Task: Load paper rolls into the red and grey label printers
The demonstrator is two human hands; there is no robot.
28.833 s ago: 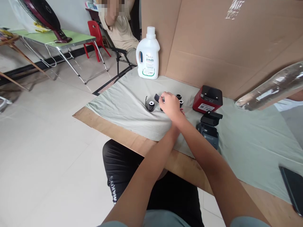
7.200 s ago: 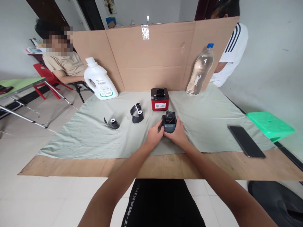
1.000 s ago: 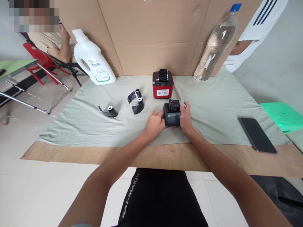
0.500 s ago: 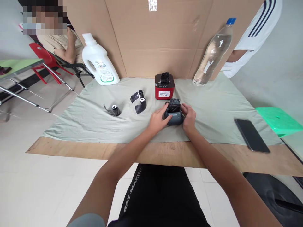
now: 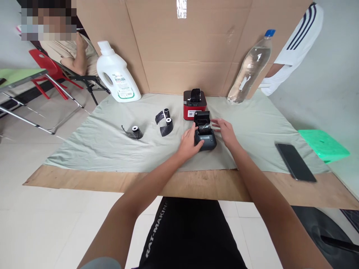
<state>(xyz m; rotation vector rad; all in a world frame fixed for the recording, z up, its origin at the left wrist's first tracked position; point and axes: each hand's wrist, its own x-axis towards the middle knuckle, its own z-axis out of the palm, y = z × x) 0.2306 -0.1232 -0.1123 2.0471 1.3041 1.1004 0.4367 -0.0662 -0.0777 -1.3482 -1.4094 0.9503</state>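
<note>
A small dark portable printer (image 5: 206, 143) sits on the cloth with its lid (image 5: 202, 117) raised and a black paper roll (image 5: 205, 129) inside. My left hand (image 5: 189, 142) grips its left side, thumb on the front edge and fingers along the flank. My right hand (image 5: 226, 131) is open just right of the printer, fingers stretched toward the raised lid; whether they touch it I cannot tell. Behind stands a red and black printer (image 5: 188, 106) with black paper (image 5: 195, 94) coming out of its top. Loose black paper rolls (image 5: 166, 127) lie to the left, another roll (image 5: 135, 132) farther left.
A white detergent bottle (image 5: 119, 74) and a clear water bottle (image 5: 250, 71) stand before a cardboard panel (image 5: 182, 45). A phone (image 5: 295, 162) lies at the right front edge. Beyond are a green stool (image 5: 324, 144) and two people, one seated left, one in a white sleeve (image 5: 304, 33).
The portable printer's lid has swung up, baring the roll inside. My right hand has come off the printer's side and opened. My left hand stays on the printer; the view has shifted slightly.
</note>
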